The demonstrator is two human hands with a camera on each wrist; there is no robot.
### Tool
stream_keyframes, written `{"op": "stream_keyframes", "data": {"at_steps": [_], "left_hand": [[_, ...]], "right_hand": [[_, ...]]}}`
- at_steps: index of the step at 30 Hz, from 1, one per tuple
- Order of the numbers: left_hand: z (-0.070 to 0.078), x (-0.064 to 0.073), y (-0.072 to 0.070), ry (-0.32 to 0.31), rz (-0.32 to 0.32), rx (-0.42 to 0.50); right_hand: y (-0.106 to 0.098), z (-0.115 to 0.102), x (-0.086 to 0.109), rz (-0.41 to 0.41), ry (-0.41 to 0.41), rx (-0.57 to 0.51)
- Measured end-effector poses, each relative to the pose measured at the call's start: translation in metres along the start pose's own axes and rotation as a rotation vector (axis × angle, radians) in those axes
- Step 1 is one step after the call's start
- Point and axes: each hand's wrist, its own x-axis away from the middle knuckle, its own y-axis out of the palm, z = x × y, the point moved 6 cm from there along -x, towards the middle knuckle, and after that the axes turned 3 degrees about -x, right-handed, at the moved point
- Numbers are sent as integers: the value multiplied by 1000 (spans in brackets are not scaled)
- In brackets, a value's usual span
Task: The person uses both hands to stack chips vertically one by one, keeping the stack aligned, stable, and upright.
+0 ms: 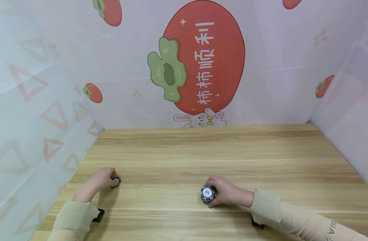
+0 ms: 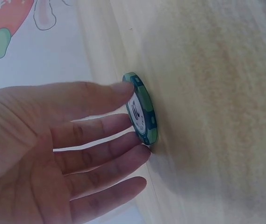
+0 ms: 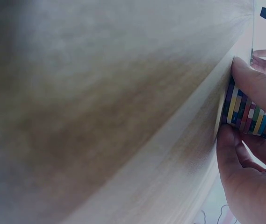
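Note:
A green poker chip (image 2: pixel 144 112) with a white face lies at the table surface toward the left. My left hand (image 1: pixel 101 179) pinches it between the thumb on its near edge and fingertips on the opposite edge; the other fingers spread loosely. Near the middle of the table, a stack of poker chips (image 3: pixel 247 114) in mixed colours stands upright, its top one (image 1: pixel 207 192) blue and white and marked 10. The right hand (image 1: pixel 226 192) grips this stack from its right side, thumb on one side and fingers on the other. Its base meets the table in the right wrist view.
The wood-grain table (image 1: pixel 172 150) ends at a printed backdrop (image 1: pixel 126 50) with a large red persimmon. Patterned cloth walls (image 1: pixel 36 100) rise along the left and right sides. Dark straps (image 1: pixel 98 215) show under the sleeves.

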Motion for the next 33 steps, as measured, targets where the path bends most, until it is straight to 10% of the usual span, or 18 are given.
{"op": "stream_keyframes", "data": {"at_steps": [33], "left_hand": [[34, 6, -10, 143, 75, -40]], "right_hand": [[-1, 0, 0, -7, 10, -19]]}}
